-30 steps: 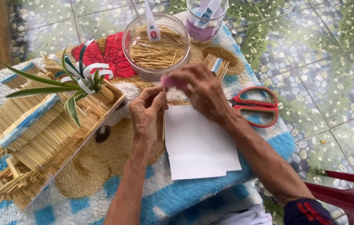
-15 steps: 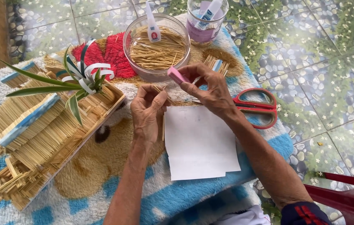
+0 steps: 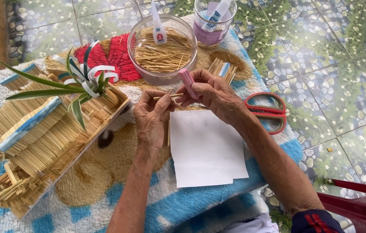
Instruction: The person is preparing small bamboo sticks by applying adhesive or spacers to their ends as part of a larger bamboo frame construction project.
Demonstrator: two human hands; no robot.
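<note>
Surface: pebble-patterned tile floor (image 3: 342, 51) around a counter draped in a blue, tan and red fleece blanket (image 3: 105, 185).
Left hand: my left hand (image 3: 150, 118) pinches a thin wooden stick (image 3: 165, 97) level between thumb and fingertips, over the blanket just above the paper.
Right hand: my right hand (image 3: 215, 95) is closed around a small pink glue tube (image 3: 187, 83), its tip at the stick.
Work sheet: white paper (image 3: 206, 149) lies flat under both hands.
Stock: clear bowl of sticks (image 3: 163, 51), a plastic cup of tubes (image 3: 214, 21) behind it.
Model: stick-built house with a ribbon plant (image 3: 49, 129) at my left.
Tool: red scissors (image 3: 267, 111), just beside my right wrist.
Risk: in my judgement, too hard a squeeze would flood glue onto my fingertips or the blanket; a loose pinch would drop the stick.
</note>
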